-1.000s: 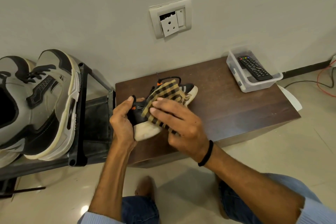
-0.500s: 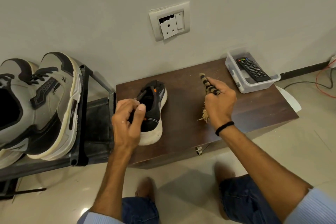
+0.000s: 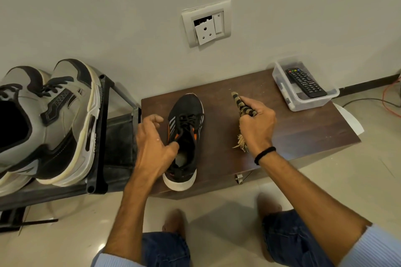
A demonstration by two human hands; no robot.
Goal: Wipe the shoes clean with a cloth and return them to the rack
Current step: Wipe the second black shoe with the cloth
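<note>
Shoe (image 3: 186, 112) likely light, upper soft; take at collar; left grip (image 3: 152, 147) spread, thumb touching collar; right grip (image 3: 258, 128) clenching cloth (image 3: 241, 105)

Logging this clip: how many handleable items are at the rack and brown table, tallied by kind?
Shoes: 3 (one black shoe on the table, two grey sneakers on the rack)
Cloths: 1 (striped cloth, gripped by the right hand)
Remotes: 1 (black remote)
Boxes: 1 (clear box holding it)
Total: 6

Pale wall (image 3: 108, 6) w/ loose socket (image 3: 206, 23); brown wood cabinet (image 3: 293, 132); glossy tile floor (image 3: 347, 169).
</note>
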